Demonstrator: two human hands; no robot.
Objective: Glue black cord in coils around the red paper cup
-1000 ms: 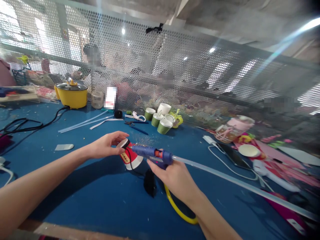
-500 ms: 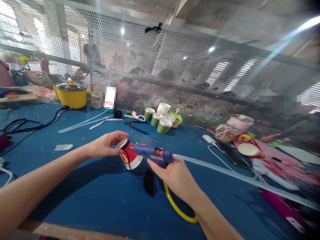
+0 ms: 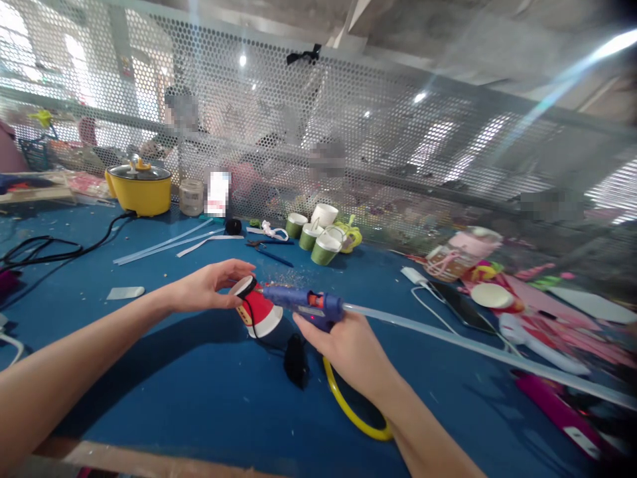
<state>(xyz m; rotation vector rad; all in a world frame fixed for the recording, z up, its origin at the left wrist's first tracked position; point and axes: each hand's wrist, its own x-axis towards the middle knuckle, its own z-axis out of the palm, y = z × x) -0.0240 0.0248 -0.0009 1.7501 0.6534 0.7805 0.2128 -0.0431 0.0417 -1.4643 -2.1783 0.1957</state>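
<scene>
My left hand [image 3: 212, 287] grips a red and white paper cup [image 3: 263, 312] near its narrow end, the cup tilted over the table. Black cord runs round that narrow end and down the cup's side to a black tuft [image 3: 296, 362] on the table. In my right hand [image 3: 355, 345] is a blue glue gun [image 3: 303, 302], its nozzle at the cord on the cup's edge. A long clear glue stick [image 3: 423, 330] sticks out of the gun's back. Below my right hand curves a yellow cable [image 3: 348, 408].
Behind my hands stand several small green cups [image 3: 326, 247], with pliers [image 3: 269, 252] to their left. A yellow electric pot [image 3: 139, 191] and a glass jar [image 3: 192, 198] stand at the back left. To the right lie a phone [image 3: 462, 307] and a magenta box-like device [image 3: 557, 411]. A perforated metal screen [image 3: 279, 119] bounds the back.
Almost nothing differs. The view has shifted very slightly, and both hands keep the same holds, with the nozzle still at the cord on the cup's edge.
</scene>
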